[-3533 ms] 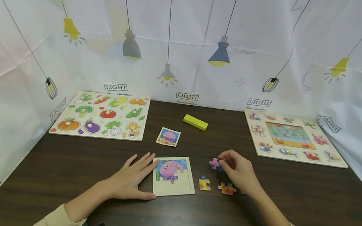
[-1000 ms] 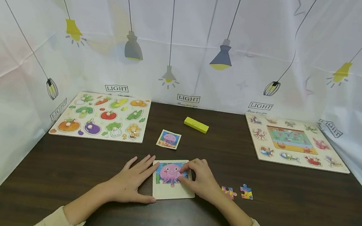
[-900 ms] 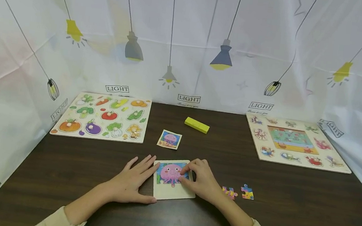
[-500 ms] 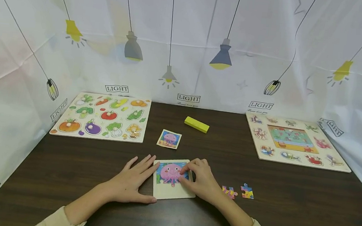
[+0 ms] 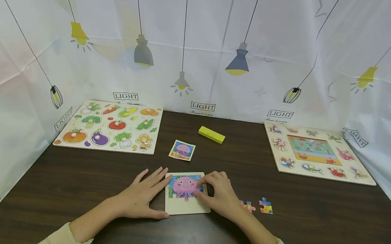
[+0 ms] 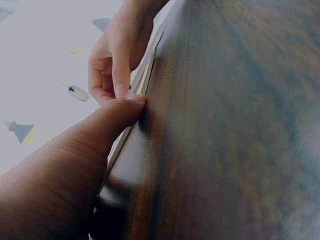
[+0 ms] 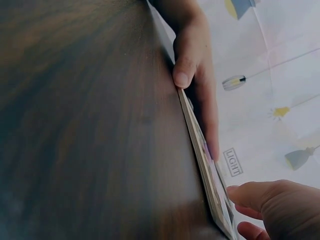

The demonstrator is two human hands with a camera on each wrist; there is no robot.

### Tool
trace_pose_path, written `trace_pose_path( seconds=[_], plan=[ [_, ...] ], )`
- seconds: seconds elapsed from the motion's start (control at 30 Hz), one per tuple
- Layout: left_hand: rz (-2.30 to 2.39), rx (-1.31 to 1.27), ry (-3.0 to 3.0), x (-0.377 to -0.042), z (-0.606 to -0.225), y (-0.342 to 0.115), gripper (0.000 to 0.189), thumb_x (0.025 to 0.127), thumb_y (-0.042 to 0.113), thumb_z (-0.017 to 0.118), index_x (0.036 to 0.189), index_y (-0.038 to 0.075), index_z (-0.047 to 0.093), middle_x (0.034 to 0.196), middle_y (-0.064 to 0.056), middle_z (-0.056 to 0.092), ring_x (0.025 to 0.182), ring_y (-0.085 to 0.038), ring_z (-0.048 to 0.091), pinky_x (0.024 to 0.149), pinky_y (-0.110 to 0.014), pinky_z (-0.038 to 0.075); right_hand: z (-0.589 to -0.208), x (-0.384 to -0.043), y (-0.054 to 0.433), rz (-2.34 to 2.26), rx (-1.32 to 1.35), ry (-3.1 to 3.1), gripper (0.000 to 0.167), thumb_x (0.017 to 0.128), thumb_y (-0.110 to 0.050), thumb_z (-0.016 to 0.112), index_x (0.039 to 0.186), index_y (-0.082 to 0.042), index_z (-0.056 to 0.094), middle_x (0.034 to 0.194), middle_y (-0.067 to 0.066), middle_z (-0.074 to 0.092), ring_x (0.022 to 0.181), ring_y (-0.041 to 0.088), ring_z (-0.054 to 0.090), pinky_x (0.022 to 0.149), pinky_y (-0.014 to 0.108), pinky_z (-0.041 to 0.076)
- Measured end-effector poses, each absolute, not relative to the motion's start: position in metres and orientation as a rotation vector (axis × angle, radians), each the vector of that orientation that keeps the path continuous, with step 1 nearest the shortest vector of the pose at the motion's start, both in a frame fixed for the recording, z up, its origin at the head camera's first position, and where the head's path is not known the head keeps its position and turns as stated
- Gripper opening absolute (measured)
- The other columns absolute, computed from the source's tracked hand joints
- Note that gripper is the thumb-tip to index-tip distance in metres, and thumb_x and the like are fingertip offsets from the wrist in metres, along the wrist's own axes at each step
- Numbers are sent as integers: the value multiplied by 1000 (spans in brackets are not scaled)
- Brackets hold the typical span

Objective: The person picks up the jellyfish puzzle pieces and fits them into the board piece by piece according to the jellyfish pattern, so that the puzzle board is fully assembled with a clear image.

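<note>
A square wooden jigsaw tray (image 5: 185,209) with a partly filled pink octopus picture (image 5: 184,185) lies on the dark table. My left hand (image 5: 141,196) rests flat at its left side, fingers spread, thumb at the near left corner; the left wrist view shows that thumb (image 6: 127,107) on the tray's edge. Over the picture's right side, my right hand (image 5: 220,193) has thumb and index finger bent onto a puzzle piece, mostly hidden under the fingertips. Two loose puzzle pieces lie right of that hand: a pink and yellow one (image 5: 249,207), partly covered by the forearm, and a blue and yellow one (image 5: 266,206).
Behind the tray lie a small octopus picture card (image 5: 182,150) and a yellow block (image 5: 211,134). A vegetable puzzle board (image 5: 129,126) sits at the back left, a sea-animal board (image 5: 275,153) at the back right. A white lamp-print cloth (image 5: 206,30) hangs behind the table.
Since the oldest frame, my right hand has carried a pink puzzle piece left onto the picture, whose gap there is now covered. In the last second both hands have barely moved.
</note>
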State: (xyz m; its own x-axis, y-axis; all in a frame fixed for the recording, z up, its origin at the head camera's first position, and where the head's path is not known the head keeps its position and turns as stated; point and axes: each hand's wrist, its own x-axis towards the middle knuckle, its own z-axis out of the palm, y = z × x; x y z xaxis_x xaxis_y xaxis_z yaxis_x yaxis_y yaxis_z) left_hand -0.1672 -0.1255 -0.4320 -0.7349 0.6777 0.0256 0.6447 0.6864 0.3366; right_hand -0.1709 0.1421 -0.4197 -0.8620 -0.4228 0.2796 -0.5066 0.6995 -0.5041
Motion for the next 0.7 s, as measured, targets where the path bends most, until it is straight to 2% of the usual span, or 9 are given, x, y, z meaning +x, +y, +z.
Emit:
trace_pose_path(
  seconds=[0.2,0.7],
  plan=[
    [497,1097,2798,-167,-433,-125,100,75,75,45,147,11,18,153,-10,10,139,-22,6,105,-54,2,-417,-168,155,888,733,-2789,17,76,-18,75,91,-17,66,95,-3,57,92,18,42,79,40,35],
    [493,1068,2797,-167,-433,-125,103,75,76,44,147,7,17,153,-7,10,139,-20,4,105,-53,1,-409,-161,187,806,762,-2795,26,76,-22,75,98,-14,65,98,-2,58,92,18,42,78,40,35]
  ],
)
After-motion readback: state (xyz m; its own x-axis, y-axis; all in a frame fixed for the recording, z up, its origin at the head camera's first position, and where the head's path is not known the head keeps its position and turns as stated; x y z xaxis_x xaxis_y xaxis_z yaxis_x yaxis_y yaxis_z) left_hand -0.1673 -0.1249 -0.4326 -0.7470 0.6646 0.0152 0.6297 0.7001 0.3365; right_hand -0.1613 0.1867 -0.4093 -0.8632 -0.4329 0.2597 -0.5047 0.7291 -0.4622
